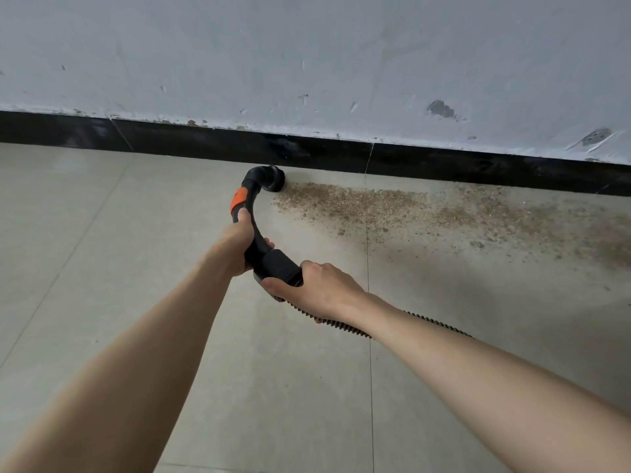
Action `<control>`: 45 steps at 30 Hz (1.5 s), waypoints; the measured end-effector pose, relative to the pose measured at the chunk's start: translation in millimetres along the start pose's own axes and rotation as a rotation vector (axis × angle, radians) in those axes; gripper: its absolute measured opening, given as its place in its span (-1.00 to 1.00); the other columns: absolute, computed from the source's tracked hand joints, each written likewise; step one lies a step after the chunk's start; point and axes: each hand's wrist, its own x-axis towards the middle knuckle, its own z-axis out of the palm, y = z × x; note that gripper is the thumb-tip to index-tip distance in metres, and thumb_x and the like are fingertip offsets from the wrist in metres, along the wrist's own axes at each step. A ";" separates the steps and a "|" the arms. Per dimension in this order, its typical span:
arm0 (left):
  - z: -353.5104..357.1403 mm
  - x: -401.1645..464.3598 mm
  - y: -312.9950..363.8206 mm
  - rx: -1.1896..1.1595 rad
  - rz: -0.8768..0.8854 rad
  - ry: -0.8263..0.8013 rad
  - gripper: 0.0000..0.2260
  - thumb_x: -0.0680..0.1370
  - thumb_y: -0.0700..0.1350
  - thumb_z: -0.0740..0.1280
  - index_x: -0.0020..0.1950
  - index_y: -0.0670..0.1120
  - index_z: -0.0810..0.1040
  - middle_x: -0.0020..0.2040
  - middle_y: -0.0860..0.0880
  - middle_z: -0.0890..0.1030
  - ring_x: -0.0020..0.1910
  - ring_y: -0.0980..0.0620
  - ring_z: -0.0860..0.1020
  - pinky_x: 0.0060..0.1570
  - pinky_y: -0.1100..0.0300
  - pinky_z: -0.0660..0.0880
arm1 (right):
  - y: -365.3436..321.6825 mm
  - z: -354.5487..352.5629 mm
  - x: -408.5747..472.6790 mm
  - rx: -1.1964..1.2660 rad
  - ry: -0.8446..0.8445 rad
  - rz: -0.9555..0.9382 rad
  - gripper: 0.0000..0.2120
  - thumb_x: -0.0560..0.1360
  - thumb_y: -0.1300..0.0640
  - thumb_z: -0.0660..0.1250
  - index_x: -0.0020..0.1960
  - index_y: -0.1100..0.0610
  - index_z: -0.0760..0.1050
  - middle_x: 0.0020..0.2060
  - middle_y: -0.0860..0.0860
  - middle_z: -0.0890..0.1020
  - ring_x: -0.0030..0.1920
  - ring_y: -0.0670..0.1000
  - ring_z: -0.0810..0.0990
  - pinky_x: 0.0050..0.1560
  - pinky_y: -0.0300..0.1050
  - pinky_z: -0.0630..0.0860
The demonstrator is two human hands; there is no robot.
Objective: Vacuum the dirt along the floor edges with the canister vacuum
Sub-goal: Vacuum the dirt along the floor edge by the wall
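Sweeping the round black brush nozzle [273,179] slowly rightward along the glossy black skirting board [444,163] looks like the way to do this step well, keeping the bristles flat to the grey tiled floor [136,268] so the band of brown gritty dirt [392,208] is drawn in rather than scattered (it thins out and spreads wider toward the right). The nozzle sits just at the left end of that dirt, close against the skirting. The left hand [239,245] is clenched round the curved black wand with its orange collar [251,213], steering it. The right hand [319,290] grasps the black cuff where the ribbed black hose [345,326] joins, fingers wrapped underneath.
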 end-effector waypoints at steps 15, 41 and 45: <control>28.0 -11.5 -1.3 0.134 0.051 -0.045 -0.47 0.65 0.17 0.01 0.39 -0.24 0.26 -0.21 -0.15 0.50 -0.32 -0.03 0.51 -0.40 0.12 0.46 | 18.1 -15.6 -17.5 0.072 0.011 0.018 -0.39 0.45 -0.45 0.18 -0.08 0.14 0.45 -0.28 0.03 0.62 -0.36 0.03 0.64 -0.26 -0.06 0.57; 134.5 -30.6 -10.1 0.205 0.068 -0.028 -0.58 0.65 0.14 0.02 -0.08 -0.21 0.34 -0.20 -0.17 0.52 -0.27 -0.09 0.54 -0.30 0.06 0.52 | 100.8 -55.1 -52.3 0.204 0.094 0.079 -0.42 0.42 -0.45 0.17 -0.16 0.10 0.43 -0.35 -0.01 0.59 -0.49 -0.03 0.60 -0.36 -0.11 0.56; 147.5 -32.3 -10.7 0.248 0.109 -0.033 -0.61 0.65 0.13 0.04 0.21 -0.19 0.33 -0.05 -0.20 0.53 -0.15 -0.14 0.57 -0.23 0.02 0.55 | 111.4 -59.0 -58.8 0.237 0.113 0.078 -0.44 0.44 -0.43 0.17 -0.18 0.10 0.41 -0.38 -0.03 0.57 -0.44 0.03 0.64 -0.35 -0.07 0.59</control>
